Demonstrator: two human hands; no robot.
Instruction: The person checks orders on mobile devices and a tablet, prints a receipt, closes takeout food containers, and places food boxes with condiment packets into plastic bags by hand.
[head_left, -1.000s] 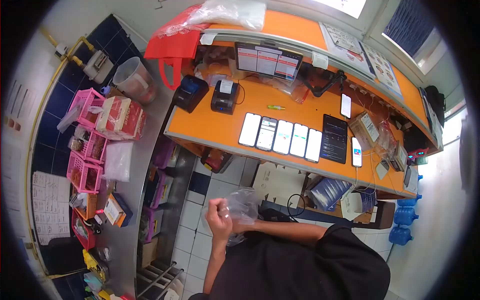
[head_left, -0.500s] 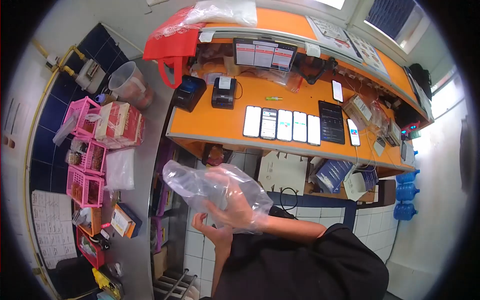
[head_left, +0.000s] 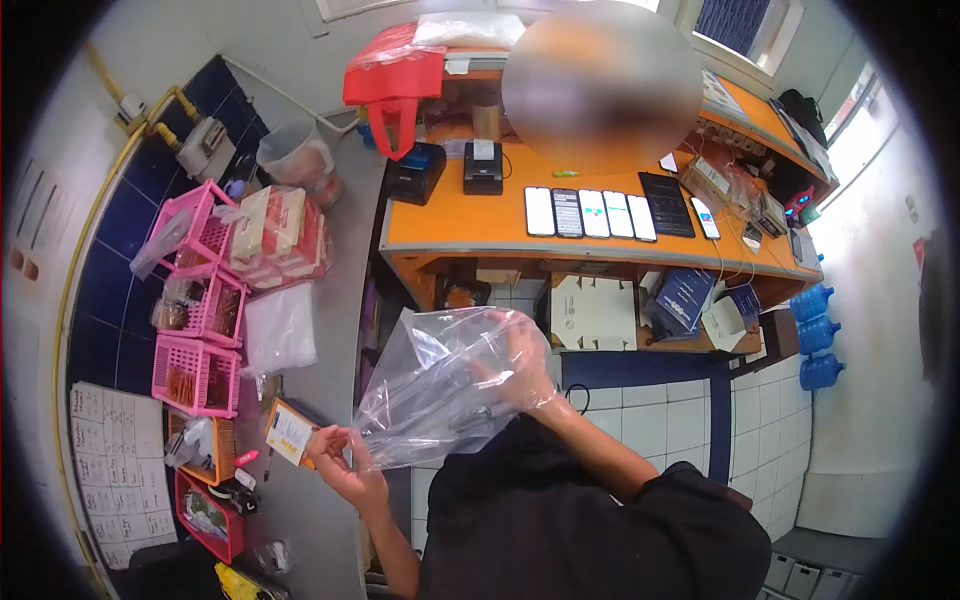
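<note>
A clear plastic bag [head_left: 430, 375] is spread wide between my two hands. My left hand [head_left: 350, 465] pinches its lower left edge with thumb and fingers, beside a small orange and white box [head_left: 290, 432] on the metal counter. My right hand [head_left: 525, 365] is at the bag's upper right, seen through the clear plastic, and appears to be inside it; its exact finger shape is blurred by the film.
Several phones [head_left: 593, 214] lie in a row on the orange desk [head_left: 450, 228], near two black printers [head_left: 483, 167]. Pink baskets [head_left: 195, 375] and a carton stack [head_left: 280, 235] stand on the metal counter [head_left: 335, 350] at left. Blue water bottles [head_left: 820, 335] are at right.
My left hand has moved left and down and now pinches the bag's edge. The bag is stretched wider. My right hand has shifted up and right, and the view has turned.
</note>
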